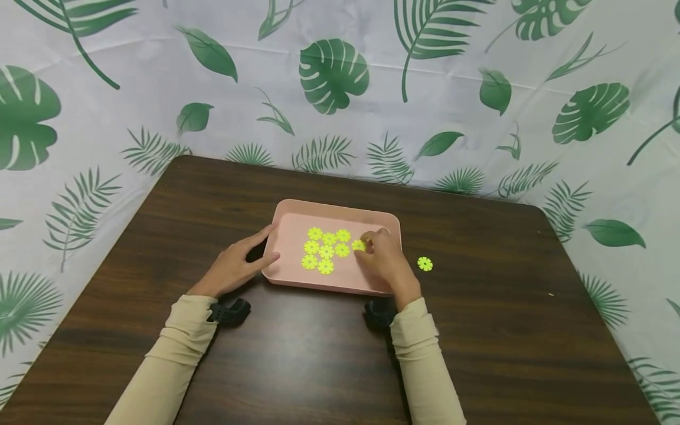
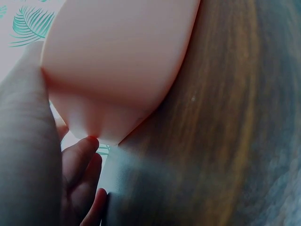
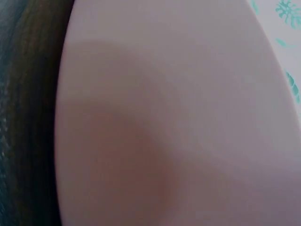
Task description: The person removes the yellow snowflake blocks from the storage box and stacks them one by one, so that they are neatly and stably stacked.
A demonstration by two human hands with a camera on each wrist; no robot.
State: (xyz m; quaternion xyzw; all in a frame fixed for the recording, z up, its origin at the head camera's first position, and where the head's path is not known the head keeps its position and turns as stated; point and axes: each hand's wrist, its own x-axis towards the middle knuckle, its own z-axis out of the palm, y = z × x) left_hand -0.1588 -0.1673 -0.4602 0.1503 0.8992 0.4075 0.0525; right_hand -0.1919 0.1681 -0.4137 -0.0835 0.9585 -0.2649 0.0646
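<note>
A shallow pink tray [image 1: 297, 282] sits on the table, with several yellow notched discs [image 1: 326, 251] lying flat in a cluster on its floor. My left hand [image 1: 232, 267] grips the tray's left end, the thumb over the rim. In the left wrist view, fingertips [image 2: 89, 142] touch the outside of the tray wall [image 2: 117, 94]. Over the right part of the tray, my right hand [image 1: 385, 260] pinches one yellow notched disc [image 1: 358, 245] between thumb and fingers. The right wrist view is filled by the tray [image 3: 188, 94], and the hand is out of sight there.
One more yellow disc [image 1: 425, 264] lies on the dark wooden table [image 1: 504, 307], right of the tray. A leaf-patterned white curtain [image 1: 372, 118] hangs behind the table. Black bands [image 1: 232, 313] are on both wrists.
</note>
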